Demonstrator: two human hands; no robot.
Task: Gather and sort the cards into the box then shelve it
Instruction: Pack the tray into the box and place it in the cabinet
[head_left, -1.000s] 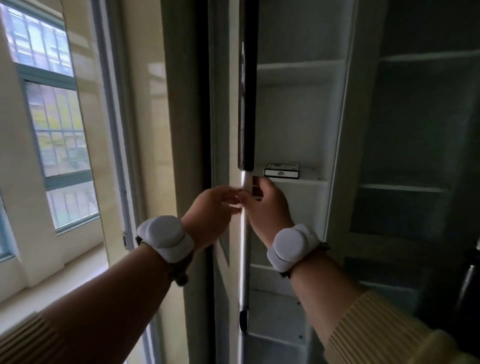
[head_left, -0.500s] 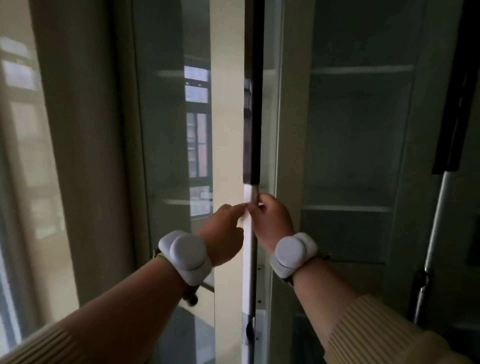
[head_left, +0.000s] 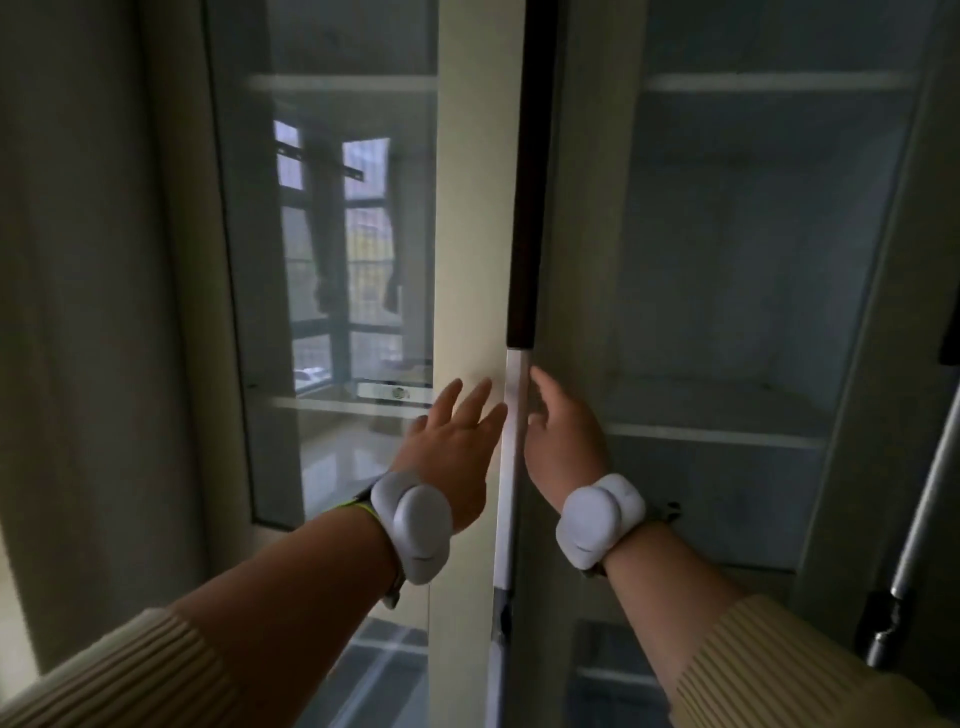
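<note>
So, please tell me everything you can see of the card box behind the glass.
The card box is a small, flat, pale box with a dark mark on its front side. It lies flat on the light shelf inside the cabinet, seen through the glass door, close to the door's cream frame. Reflections in the glass blur it, so its material is unclear. Neither the left hand nor the right hand touches it.

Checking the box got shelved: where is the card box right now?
In the head view the card box lies on a cabinet shelf behind the left glass door, just left of and above the left hand.
</note>
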